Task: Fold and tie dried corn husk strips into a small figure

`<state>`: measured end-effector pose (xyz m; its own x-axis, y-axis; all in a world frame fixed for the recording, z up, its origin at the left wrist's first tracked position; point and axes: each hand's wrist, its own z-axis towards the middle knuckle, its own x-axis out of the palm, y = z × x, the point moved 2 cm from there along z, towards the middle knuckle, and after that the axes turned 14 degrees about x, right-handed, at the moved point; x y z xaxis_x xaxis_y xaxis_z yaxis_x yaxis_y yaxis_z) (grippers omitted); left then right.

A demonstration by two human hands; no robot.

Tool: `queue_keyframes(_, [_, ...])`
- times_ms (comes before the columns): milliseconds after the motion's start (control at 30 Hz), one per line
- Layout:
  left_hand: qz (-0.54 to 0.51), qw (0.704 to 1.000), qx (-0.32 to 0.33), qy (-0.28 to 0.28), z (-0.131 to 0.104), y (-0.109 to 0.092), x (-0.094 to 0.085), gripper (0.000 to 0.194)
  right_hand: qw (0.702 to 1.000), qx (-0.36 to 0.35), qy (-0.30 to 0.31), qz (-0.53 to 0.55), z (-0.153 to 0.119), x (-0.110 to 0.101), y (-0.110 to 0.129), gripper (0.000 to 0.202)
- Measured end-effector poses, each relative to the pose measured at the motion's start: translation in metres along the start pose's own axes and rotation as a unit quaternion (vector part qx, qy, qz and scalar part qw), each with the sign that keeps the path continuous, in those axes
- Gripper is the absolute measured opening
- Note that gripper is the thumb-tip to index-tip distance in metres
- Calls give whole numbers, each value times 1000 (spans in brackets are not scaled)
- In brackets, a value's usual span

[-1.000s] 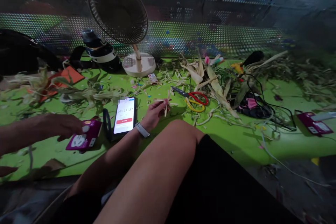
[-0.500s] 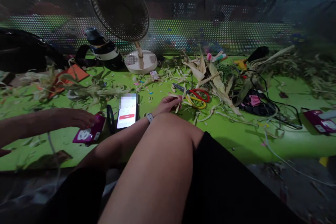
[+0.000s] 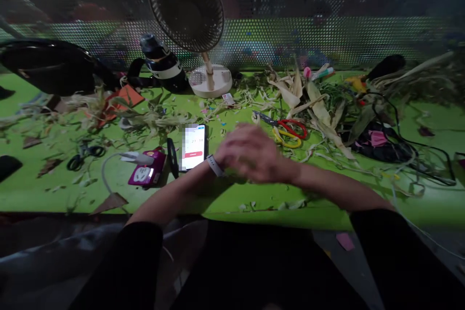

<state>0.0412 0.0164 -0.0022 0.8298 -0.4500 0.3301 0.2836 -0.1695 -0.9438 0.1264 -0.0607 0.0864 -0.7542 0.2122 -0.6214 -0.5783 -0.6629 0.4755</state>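
My left hand (image 3: 234,145), with a pale watch band on the wrist, and my right hand (image 3: 265,161) overlap above the green table (image 3: 225,201). Both are smeared by motion, so their fingers and anything between them cannot be made out. Just left of them lies a phone (image 3: 195,147) with a lit screen. Behind and to the right are scissors (image 3: 298,128) with red and yellow handles, among shredded pale husks (image 3: 318,101).
A fan (image 3: 209,82) and a black bottle (image 3: 165,68) stand at the back. Left are a purple device (image 3: 148,168) with a cable, dark scissors (image 3: 84,154) and a black bag (image 3: 51,68). Black cables (image 3: 432,157) tangle at right. A perforated screen (image 3: 269,34) runs behind.
My left hand was pinching a pale strip beside the scissors; now it overlaps my right hand. The bent arm across the front and the hand over the purple device are gone. The view has shifted.
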Motion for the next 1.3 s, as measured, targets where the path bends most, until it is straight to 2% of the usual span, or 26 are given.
queue_keyframes(67, [-26,1000,9,3,-3,-1,-5,13,983,145,-75,-87,-14,-13,-43,27])
queue_keyframes(100, [-42,999,15,4,-4,-1,-6,17,973,187,-76,-110,-21,-16,-59,30])
queue_keyframes(167, [-62,998,22,-2,-6,-1,-9,24,964,219,-49,-146,-35,-13,-79,34])
queue_keyframes(200, [-64,998,22,-7,-6,0,-10,26,963,212,-31,-166,-40,-9,-83,36])
queue_keyframes(300, [-39,999,27,-5,-6,2,-11,30,965,168,-25,-201,-49,2,-84,25])
queue_keyframes(400, [42,996,67,34,-5,1,-9,28,969,106,-25,-222,-52,5,-79,23])
queue_keyframes(500, [148,977,129,78,-7,-2,-4,19,966,41,-23,-256,-54,3,-75,20])
queue_keyframes(567, [198,964,156,87,-8,-4,-1,14,964,14,-13,-266,-57,3,-74,20])
queue_keyframes(633, [209,962,158,77,-9,-4,0,14,966,28,-7,-256,-58,4,-74,21])
queue_keyframes(733, [141,982,85,95,-9,3,-3,26,969,82,-3,-232,-59,7,-80,21])
queue_keyframes(800, [90,989,41,111,-8,9,-4,36,969,94,4,-227,-60,8,-83,22])
queue_keyframes(1067, [148,979,101,95,-8,11,-5,34,968,-7,38,-249,-62,12,-77,20])
queue_keyframes(1133, [125,984,80,95,-9,9,-5,35,972,21,31,-231,-60,9,-76,19])
queue_keyframes(1200, [76,990,32,112,-8,6,-7,39,978,65,8,-197,-57,2,-79,18])
queue_keyframes(1300, [2,993,-3,121,-7,-1,-10,41,978,139,-59,-145,-51,-19,-85,21])
